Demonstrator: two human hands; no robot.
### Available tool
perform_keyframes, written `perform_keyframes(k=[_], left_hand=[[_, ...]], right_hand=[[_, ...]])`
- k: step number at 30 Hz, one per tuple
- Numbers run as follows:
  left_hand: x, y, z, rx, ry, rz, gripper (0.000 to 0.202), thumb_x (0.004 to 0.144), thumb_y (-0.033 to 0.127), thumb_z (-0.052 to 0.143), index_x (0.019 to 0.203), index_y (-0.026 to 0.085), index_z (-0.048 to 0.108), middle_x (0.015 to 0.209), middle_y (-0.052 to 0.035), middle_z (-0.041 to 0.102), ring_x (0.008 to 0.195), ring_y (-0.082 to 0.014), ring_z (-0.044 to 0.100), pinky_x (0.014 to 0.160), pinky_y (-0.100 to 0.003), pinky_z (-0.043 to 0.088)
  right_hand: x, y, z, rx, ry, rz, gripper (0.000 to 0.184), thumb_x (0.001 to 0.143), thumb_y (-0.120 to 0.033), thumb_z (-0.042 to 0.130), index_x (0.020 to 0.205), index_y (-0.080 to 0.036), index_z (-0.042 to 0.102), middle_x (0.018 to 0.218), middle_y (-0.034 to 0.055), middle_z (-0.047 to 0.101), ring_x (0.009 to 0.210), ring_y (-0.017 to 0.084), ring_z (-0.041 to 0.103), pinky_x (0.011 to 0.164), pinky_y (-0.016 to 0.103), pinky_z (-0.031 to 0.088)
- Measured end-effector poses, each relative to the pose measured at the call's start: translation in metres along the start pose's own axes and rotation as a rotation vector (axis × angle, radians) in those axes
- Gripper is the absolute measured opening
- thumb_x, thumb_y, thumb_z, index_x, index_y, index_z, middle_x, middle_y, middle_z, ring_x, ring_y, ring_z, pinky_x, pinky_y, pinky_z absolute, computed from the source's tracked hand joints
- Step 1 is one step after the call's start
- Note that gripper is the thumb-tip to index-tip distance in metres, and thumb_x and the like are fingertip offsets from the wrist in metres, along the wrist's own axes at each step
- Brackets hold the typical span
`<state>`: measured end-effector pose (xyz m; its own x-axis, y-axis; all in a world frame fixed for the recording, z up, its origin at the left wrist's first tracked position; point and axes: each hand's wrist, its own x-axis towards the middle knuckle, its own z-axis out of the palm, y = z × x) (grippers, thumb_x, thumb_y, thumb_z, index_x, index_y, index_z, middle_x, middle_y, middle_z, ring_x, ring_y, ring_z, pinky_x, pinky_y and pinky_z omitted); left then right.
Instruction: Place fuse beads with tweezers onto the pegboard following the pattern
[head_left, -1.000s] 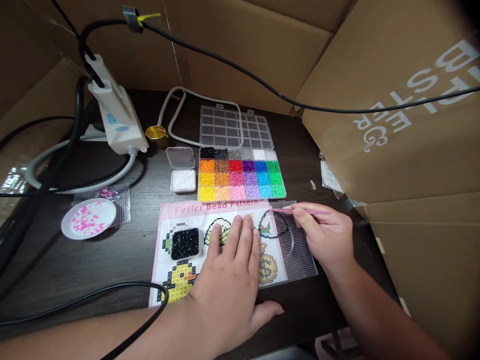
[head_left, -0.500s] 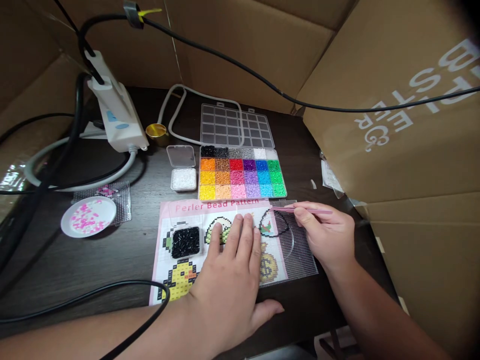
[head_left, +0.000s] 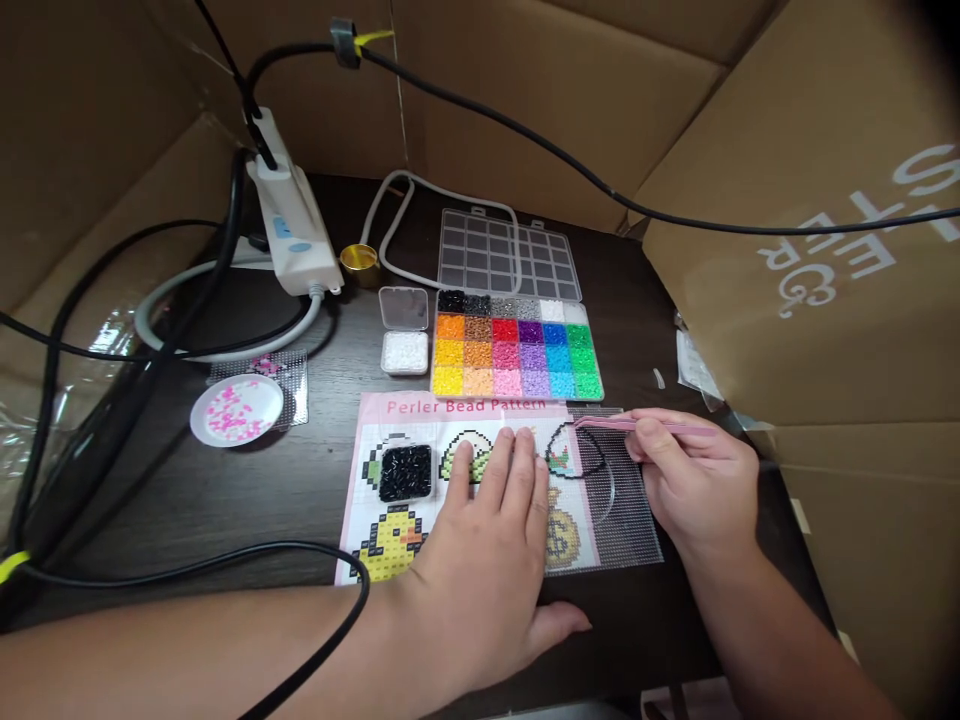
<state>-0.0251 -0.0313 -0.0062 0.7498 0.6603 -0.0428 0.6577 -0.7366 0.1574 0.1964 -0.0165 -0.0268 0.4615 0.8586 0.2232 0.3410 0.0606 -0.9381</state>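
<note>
My left hand [head_left: 495,540] lies flat, fingers stretched out, across the pink-edged Perler bead pattern sheet [head_left: 352,480]. Between thumb and fingers my right hand [head_left: 690,480] pinches pink tweezers [head_left: 671,426], whose tips point left over the top of a black bead outline [head_left: 556,440]. Whether the tips hold a bead is too small to tell. The outline sits on a clear pegboard [head_left: 634,520] that overlaps the sheet's right side. A small clear box of black beads [head_left: 406,473] rests on the sheet, left of my left fingers.
Behind the sheet are a sorted bead case [head_left: 517,355] and a box of white beads [head_left: 405,353]. At left, a dish of pink and white beads [head_left: 237,409] sits partly over another pegboard [head_left: 298,385]. Near the cardboard wall stands a power strip [head_left: 300,235]. A black cable [head_left: 330,546] crosses my left forearm.
The whole view has shifted, so things appear further right. The tweezers' tips stay by the top of the black outline, and my left hand remains flat on the sheet.
</note>
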Motion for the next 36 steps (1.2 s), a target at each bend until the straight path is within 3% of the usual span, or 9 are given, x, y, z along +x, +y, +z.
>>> perform_keyframes(k=[18, 23, 29, 33, 36], left_hand=[[-0.003, 0.001, 0.008, 0.022, 0.03, -0.015, 0.104, 0.087, 0.082, 0.031, 0.154, 0.003, 0.036, 0.164, -0.0292, 0.019, 0.154, -0.0481, 0.008, 0.119, -0.071, 0.011], [-0.004, 0.0, 0.007, 0.012, 0.025, -0.009, 0.103, 0.087, 0.082, 0.031, 0.154, 0.004, 0.037, 0.164, -0.0286, 0.02, 0.153, -0.0485, 0.012, 0.118, -0.072, 0.015], [-0.002, -0.001, 0.005, 0.025, 0.016, -0.018, 0.104, 0.086, 0.084, 0.032, 0.154, 0.005, 0.037, 0.162, -0.0281, 0.024, 0.152, -0.0479, 0.019, 0.115, -0.072, 0.024], [-0.001, -0.001, 0.01, 0.04, 0.03, -0.03, 0.109, 0.081, 0.088, 0.034, 0.154, 0.007, 0.039, 0.162, -0.0267, 0.026, 0.152, -0.0474, 0.021, 0.116, -0.071, 0.023], [-0.001, -0.001, 0.016, 0.032, 0.062, -0.022, 0.109, 0.081, 0.089, 0.032, 0.153, 0.007, 0.04, 0.162, -0.0273, 0.027, 0.151, -0.0474, 0.023, 0.116, -0.072, 0.023]], right_hand=[[0.003, 0.0, 0.004, 0.013, 0.048, -0.047, 0.023, 0.083, -0.039, 0.076, 0.086, -0.016, 0.077, 0.067, 0.0041, 0.071, 0.057, 0.015, 0.063, 0.055, 0.03, 0.053], [0.022, -0.022, 0.008, 0.043, 0.005, -0.081, 0.02, 0.083, -0.037, 0.077, 0.086, -0.017, 0.079, 0.069, 0.0054, 0.074, 0.059, 0.016, 0.066, 0.056, 0.029, 0.054], [0.055, -0.07, 0.045, -0.011, -0.202, -0.243, 0.009, 0.081, -0.029, 0.076, 0.079, -0.022, 0.081, 0.08, 0.0056, 0.08, 0.07, 0.018, 0.074, 0.066, 0.031, 0.061], [0.065, -0.066, 0.076, 0.01, -0.297, -0.209, 0.009, 0.078, -0.028, 0.075, 0.076, -0.021, 0.08, 0.079, 0.0061, 0.08, 0.073, 0.02, 0.075, 0.067, 0.033, 0.062], [0.065, -0.052, 0.087, -0.007, -0.338, -0.185, 0.012, 0.079, -0.029, 0.074, 0.076, -0.02, 0.08, 0.08, 0.0067, 0.08, 0.074, 0.02, 0.076, 0.07, 0.033, 0.063]])
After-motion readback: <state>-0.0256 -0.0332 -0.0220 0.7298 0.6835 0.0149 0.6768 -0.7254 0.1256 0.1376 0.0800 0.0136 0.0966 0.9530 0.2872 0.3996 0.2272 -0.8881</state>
